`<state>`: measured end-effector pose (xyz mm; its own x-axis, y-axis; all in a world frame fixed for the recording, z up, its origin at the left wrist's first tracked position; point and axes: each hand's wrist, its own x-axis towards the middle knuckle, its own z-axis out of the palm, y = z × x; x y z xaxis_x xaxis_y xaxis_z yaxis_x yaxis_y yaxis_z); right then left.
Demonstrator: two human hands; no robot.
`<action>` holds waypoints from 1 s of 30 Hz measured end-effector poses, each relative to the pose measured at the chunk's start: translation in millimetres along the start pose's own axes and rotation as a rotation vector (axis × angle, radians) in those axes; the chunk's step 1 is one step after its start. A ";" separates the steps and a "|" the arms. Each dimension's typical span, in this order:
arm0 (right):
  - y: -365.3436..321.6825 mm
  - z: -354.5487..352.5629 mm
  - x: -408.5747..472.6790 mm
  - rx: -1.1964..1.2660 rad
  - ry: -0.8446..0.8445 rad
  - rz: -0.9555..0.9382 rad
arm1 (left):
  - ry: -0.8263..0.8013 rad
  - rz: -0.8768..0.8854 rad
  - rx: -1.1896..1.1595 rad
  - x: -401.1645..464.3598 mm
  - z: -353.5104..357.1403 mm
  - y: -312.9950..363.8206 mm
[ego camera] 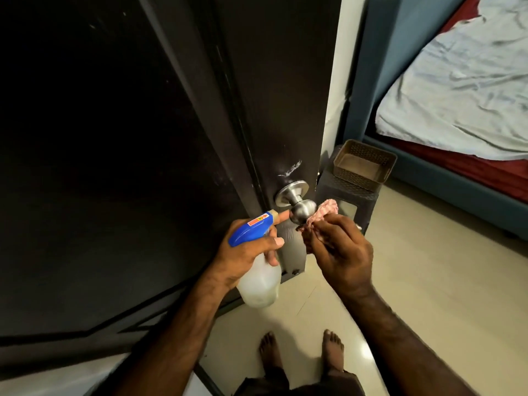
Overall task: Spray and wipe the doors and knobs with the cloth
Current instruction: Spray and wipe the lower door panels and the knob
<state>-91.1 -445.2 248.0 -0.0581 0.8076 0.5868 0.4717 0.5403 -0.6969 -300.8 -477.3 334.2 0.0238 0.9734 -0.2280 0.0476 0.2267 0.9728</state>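
The round brushed-steel door knob [303,209] sits low on the dark brown door [274,95]. Just left of it, the left hand [245,252] grips a clear spray bottle with a blue trigger head [251,230], nozzle aimed at it, likely to wet it. Just right, the right hand [340,250] pinches a bunched pink cloth [324,213] touching the knob, ready to wipe. Behind the knob stands a brown perforated basket [364,164] on a dark stool [351,195], clear of the work.

Dark brown door [114,138] fills nine o'clock, white scuffs just above its brushed silver knob [303,208]. Spray bottle [258,277]: bright blue head, red-orange label, cloudy translucent body. At the knob's three o'clock, a pink-and-white checked cloth [325,210]. At two o'clock, a brown perforated basket [364,164]; a teal bed frame [385,47], pale blue-grey sheet, deep red beneath. Cream glossy floor [428,281].
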 end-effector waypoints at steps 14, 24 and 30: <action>0.6 7.0 15.3 -0.234 -0.100 -0.170 | -0.165 0.010 0.015 21.3 -23.4 8.3; -1.5 48.2 26.6 0.866 -0.006 1.138 | -0.141 -0.025 0.026 20.4 -21.7 8.1; 3.7 19.5 46.4 0.759 -0.003 1.091 | -0.085 0.028 0.021 10.0 -6.3 7.1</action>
<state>-109.2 -401.1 264.6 0.0317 0.9087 -0.4163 -0.3276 -0.3841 -0.8632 -306.5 -465.8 339.1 0.1098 0.9727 -0.2042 0.0666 0.1978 0.9780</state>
